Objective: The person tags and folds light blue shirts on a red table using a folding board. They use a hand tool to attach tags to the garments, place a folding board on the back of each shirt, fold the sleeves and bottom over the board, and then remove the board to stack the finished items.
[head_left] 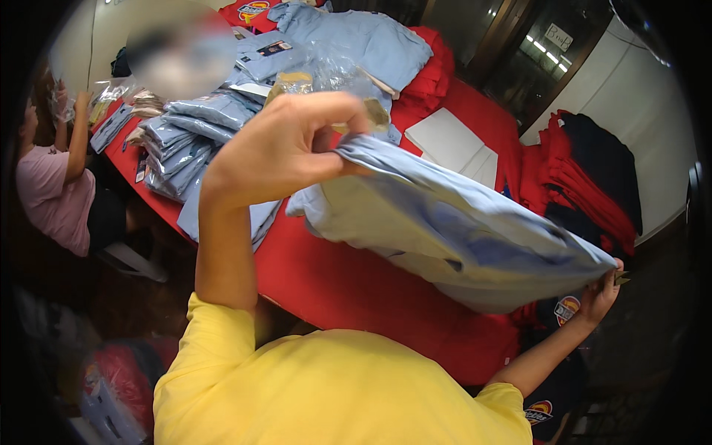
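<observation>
A light blue garment, probably a shirt [445, 230], is stretched in the air between my two hands, slanting down to the right above the red-covered table [334, 289]. My left hand [285, 144] pinches its upper left edge between thumb and fingers, raised high and close. Out at the far right, my right hand [602, 295] grips the other end of the same edge. The cloth hangs loosely below that edge and is partly blurred. A small tag-like piece [621, 278] shows beside my right fingers.
Bagged folded blue shirts [182, 141] are piled at the table's left. Loose blue garments [348, 37] lie at the back. White boards [454, 144] rest beyond the cloth. Red and dark garments [586, 170] are stacked at right. A person in pink [55, 185] sits at far left.
</observation>
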Available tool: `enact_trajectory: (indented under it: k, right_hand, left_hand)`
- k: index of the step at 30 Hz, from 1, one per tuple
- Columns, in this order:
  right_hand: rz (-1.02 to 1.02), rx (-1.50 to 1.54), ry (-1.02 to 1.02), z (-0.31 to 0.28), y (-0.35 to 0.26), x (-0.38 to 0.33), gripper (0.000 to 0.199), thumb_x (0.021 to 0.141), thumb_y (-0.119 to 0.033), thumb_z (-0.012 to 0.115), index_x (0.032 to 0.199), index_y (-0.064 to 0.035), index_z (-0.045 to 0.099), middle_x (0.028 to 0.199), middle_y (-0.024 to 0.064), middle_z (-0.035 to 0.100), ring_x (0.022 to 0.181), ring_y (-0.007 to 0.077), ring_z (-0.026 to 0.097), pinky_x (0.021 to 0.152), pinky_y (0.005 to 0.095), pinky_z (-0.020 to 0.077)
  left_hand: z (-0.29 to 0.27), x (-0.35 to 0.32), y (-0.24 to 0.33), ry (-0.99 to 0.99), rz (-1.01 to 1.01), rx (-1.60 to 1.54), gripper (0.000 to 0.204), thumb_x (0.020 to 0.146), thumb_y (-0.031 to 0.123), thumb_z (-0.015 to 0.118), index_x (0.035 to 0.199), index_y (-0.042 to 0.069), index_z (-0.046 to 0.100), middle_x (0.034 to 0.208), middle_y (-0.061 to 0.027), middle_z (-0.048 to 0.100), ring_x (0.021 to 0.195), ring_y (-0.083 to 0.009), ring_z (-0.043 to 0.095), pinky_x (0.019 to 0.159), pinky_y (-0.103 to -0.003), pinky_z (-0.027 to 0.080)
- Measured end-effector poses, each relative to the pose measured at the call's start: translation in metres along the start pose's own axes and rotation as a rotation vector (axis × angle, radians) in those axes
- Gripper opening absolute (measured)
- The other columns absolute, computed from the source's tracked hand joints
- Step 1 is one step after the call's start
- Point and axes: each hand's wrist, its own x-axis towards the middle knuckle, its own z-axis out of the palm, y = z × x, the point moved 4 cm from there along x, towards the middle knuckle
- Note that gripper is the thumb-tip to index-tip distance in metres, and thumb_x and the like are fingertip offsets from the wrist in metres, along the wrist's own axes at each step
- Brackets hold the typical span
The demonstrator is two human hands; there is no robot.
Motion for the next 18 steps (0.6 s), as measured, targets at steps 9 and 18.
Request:
enact_trajectory:
  k: [9,18]
  right_hand:
    - [-0.544,-0.959,0.626,-0.117,-0.201,0.085,0.028,0.097,-0.03,0.058,0.107,-0.0062,0.069,0.096,0.0001,0.064,0.077,0.0093,0.052,0.068,0.0223,0.0419]
    - [-0.038,0.374,-0.004,-0.036,-0.237,-0.074,0.03,0.096,-0.025,0.058,0.115,-0.0023,0.06,0.121,0.0119,0.063,0.117,0.0251,0.055,0.103,0.0478,0.0398]
  left_hand:
    - [-0.01,0.217,0.074,0.986,1.372,0.353,0.016,0.079,0.004,0.05,0.08,0.001,0.065,0.068,-0.0134,0.062,0.066,-0.0318,0.062,0.061,-0.036,0.048]
    - [-0.013,0.235,0.052,0.333,0.692,0.082,0.017,0.073,0.008,0.056,0.084,0.001,0.066,0.085,-0.0188,0.067,0.081,-0.0268,0.063,0.072,-0.037,0.049]
